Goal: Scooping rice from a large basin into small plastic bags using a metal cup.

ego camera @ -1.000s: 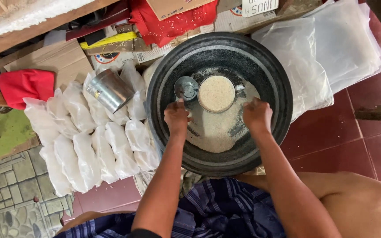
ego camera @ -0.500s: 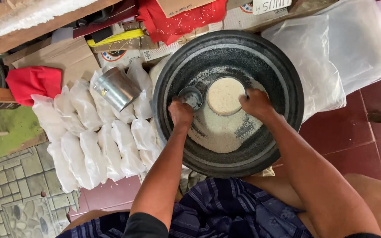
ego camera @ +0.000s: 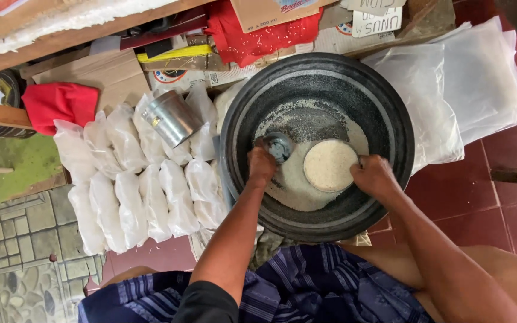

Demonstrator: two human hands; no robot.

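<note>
A wide black basin sits on the floor in front of me, with loose white rice spread over its bottom. My left hand is closed on a small metal cup at the left of the rice. My right hand grips the right rim of a round tin, which is filled level with rice and stands in the basin's middle. Both forearms reach in from the near side.
Several filled clear bags of rice lie in rows left of the basin, with a metal can lying on top. A stack of empty plastic bags lies to the right on red tiles. Red cloth and cardboard lie behind.
Both hands left the rice at the near side of the basin. The left went to the small cup, and the right took the filled tin, which now stands nearer to me.
</note>
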